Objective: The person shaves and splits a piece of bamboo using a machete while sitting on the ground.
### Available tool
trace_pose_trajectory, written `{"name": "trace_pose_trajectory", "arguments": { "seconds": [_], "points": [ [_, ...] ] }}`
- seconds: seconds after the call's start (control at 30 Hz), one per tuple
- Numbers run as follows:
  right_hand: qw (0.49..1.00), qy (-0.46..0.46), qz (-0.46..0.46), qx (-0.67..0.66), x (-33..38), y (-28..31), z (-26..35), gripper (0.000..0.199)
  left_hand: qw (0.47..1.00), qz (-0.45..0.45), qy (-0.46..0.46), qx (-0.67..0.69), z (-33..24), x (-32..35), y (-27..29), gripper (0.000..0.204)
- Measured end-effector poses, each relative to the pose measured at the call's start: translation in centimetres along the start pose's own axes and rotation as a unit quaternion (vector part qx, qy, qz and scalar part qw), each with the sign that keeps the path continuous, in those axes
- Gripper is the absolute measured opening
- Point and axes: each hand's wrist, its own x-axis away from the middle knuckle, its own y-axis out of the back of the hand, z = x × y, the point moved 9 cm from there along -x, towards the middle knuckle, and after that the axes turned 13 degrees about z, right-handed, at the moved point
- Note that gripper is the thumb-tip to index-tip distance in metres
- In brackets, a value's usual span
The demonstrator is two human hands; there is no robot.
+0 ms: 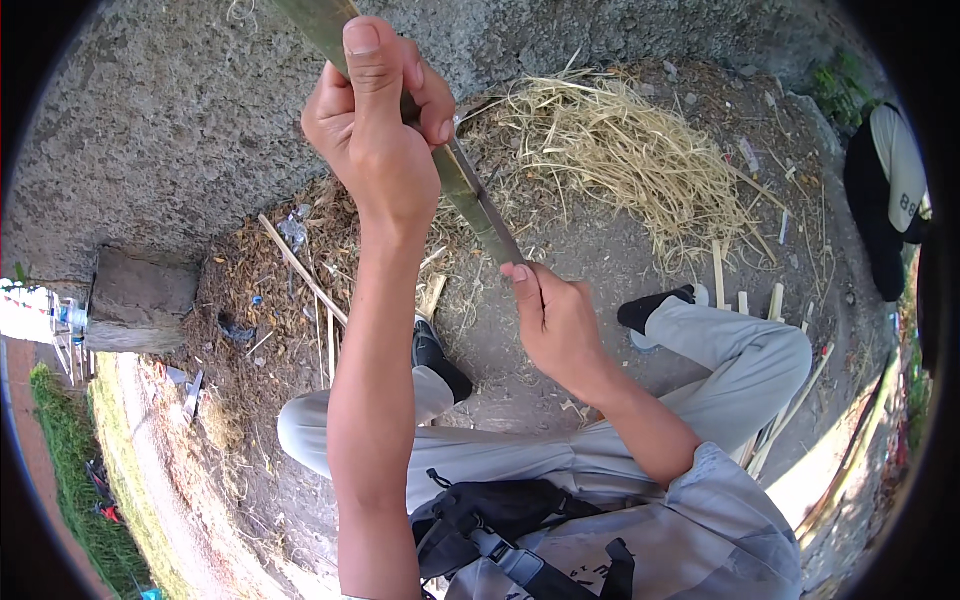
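Held up in front of me, a greenish bamboo strip (462,192) slants from the top edge down toward the right. My left hand (385,130) is closed around its upper part, the thumb stretched along it. My right hand (556,322) grips the lower end between thumb and curled fingers, above my bent legs. A dark, narrow edge runs along the strip between the two hands; whether it is a blade or the bamboo's split side, I cannot tell. What lies inside the right fist is hidden.
A heap of pale shavings (640,160) lies ahead to the right, before a rough grey wall (190,110). A stone block (143,297) and a clear bottle (70,315) are at left. Thin sticks (303,270) litter the ground. Another person (890,190) is at far right.
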Motion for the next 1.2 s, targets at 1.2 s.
{"name": "trace_pose_trajectory", "arguments": {
  "seconds": [1.2],
  "points": [
    [0.994, -0.085, 0.048, 0.050, 0.4, -2.1, -4.1, 0.037, 0.999, -0.038, -0.005, 0.031, 0.1, 0.7, 2.3, 0.043]
  ]
}}
